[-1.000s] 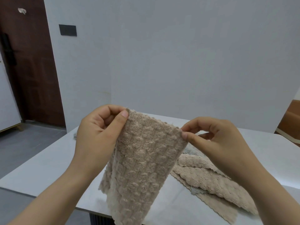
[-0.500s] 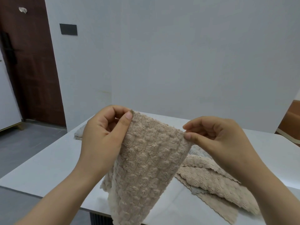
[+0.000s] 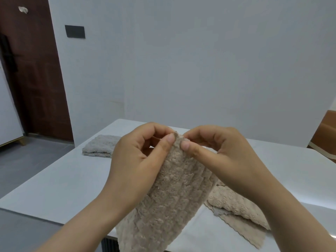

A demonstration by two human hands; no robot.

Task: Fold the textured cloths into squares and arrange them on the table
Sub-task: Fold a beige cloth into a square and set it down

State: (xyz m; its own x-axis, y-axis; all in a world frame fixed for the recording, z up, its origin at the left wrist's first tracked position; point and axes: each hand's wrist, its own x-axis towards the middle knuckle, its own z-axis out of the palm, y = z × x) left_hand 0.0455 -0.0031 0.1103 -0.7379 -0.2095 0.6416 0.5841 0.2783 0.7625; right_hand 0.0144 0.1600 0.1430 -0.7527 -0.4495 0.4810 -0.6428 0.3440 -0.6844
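I hold a beige textured cloth (image 3: pixel 169 202) in the air above the white table (image 3: pixel 60 182). My left hand (image 3: pixel 138 160) and my right hand (image 3: pixel 221 153) pinch its top corners, which meet between my thumbs, so the cloth hangs doubled lengthwise past the table's front edge. A grey cloth (image 3: pixel 100 146) lies folded into a square at the table's far left. Under my right forearm lies a loose pile of beige and grey cloths (image 3: pixel 234 206), partly hidden.
A white wall stands behind the table. A dark wooden door (image 3: pixel 34 70) is at the left, beyond grey floor. A brown chair back (image 3: pixel 325 135) shows at the right edge. Bare tabletop lies between the folded grey cloth and my hands.
My hands have come together, bringing the two top corners of the beige cloth against each other. The view has tipped down, showing the folded grey cloth.
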